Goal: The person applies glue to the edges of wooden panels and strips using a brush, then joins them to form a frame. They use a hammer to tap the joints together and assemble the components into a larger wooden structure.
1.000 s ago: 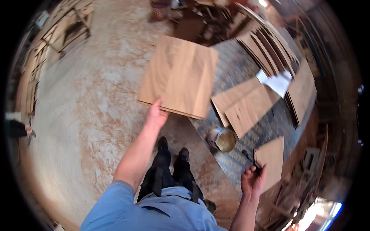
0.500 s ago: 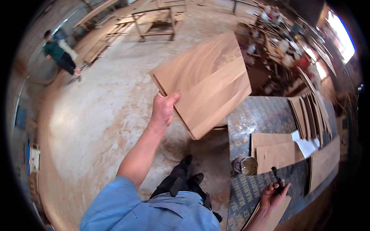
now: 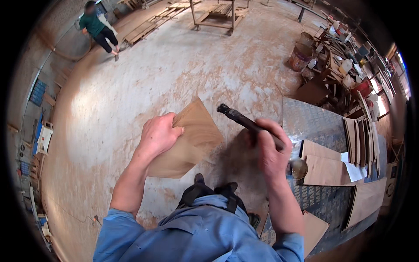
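Observation:
My left hand is closed on the upper left edge of a light brown wooden board, which hangs tilted in front of my body. In my right hand is a dark-handled paintbrush, its black bristles pointing up and left toward the board. A gap separates the bristles from the wood. To the right of that hand, a small can with liquid in it stands on the dark printed table, beside flat wooden boards.
A row of upright boards and a white paper are on the table. Beyond it stand a bucket and a cluttered bench. Far left, a person in a green top stands near planks; a wheeled frame is at the back.
The board has come down and left, now turned more edge-on to me. My right hand has risen from the table with the paintbrush, up to beside the board.

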The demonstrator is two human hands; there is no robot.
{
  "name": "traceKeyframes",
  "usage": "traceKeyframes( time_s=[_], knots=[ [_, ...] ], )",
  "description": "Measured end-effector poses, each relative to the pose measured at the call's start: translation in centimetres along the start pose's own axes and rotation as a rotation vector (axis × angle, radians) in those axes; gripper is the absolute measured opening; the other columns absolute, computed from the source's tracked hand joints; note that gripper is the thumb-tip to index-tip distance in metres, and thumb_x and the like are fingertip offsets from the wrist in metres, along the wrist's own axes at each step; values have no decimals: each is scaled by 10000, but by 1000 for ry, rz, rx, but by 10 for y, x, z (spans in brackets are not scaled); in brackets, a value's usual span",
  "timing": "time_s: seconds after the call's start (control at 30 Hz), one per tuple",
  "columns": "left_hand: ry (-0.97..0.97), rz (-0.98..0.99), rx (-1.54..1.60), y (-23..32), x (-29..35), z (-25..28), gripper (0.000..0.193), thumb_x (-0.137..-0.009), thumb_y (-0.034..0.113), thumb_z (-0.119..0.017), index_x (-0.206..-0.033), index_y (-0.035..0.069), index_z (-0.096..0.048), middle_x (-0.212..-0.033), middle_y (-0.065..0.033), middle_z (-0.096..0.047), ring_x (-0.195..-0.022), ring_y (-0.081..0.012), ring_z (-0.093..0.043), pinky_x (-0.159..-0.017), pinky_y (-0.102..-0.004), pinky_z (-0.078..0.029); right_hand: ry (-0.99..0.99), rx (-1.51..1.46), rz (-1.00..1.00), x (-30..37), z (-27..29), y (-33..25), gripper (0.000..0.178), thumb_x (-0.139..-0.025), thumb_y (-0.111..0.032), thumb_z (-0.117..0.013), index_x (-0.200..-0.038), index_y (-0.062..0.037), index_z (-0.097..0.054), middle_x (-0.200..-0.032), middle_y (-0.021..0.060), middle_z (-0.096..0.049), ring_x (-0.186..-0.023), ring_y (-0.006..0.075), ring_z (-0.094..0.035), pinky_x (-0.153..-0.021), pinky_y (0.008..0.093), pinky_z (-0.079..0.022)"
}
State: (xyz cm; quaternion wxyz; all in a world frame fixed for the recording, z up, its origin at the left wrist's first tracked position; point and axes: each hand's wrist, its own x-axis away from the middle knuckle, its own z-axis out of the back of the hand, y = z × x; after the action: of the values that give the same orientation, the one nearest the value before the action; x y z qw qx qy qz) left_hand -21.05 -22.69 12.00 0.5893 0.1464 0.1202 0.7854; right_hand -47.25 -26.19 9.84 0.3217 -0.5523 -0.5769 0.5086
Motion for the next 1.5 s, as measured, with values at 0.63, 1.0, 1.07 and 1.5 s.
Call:
traceKeyframes(
  time_s=[0.63,1.0,1.07,1.5],
  knots=[
    [-171,14,15,-133,49,12,309,-748,252,-686,-855,-27,-608,-726,-229,-614,-744,-402,-613,-662,-458,-467,-238,316,-2,34,-152,87,202,-822,-85,-691,-980,31,-639,-851,112,-654,-746,162,-612,-692,259,-481],
    [-251,27,23,-147,46,25,294,-766,242,-662,-841,-31,-587,-757,-250,-612,-789,-426,-600,-722,-480,-461,-3,186,-209,25,-164,106,187,-871,-117,-644,-985,30,-662,-740,58,-672,-635,68,-587,-589,208,-474],
    [-230,15,25,-154,45,22,296,-752,241,-670,-844,-30,-592,-723,-247,-602,-752,-424,-598,-686,-472,-459,8,83,-265,25,-163,109,192,-903,-129,-607,-1000,30,-655,-737,71,-672,-622,69,-592,-535,204,-465],
    [-183,-43,77,-167,40,11,275,-737,226,-684,-856,-8,-600,-625,-211,-567,-625,-391,-582,-570,-451,-437,107,-20,-379,25,-155,123,226,-931,-183,-587,-961,29,-661,-693,54,-646,-554,73,-554,-475,211,-427]
  ],
)
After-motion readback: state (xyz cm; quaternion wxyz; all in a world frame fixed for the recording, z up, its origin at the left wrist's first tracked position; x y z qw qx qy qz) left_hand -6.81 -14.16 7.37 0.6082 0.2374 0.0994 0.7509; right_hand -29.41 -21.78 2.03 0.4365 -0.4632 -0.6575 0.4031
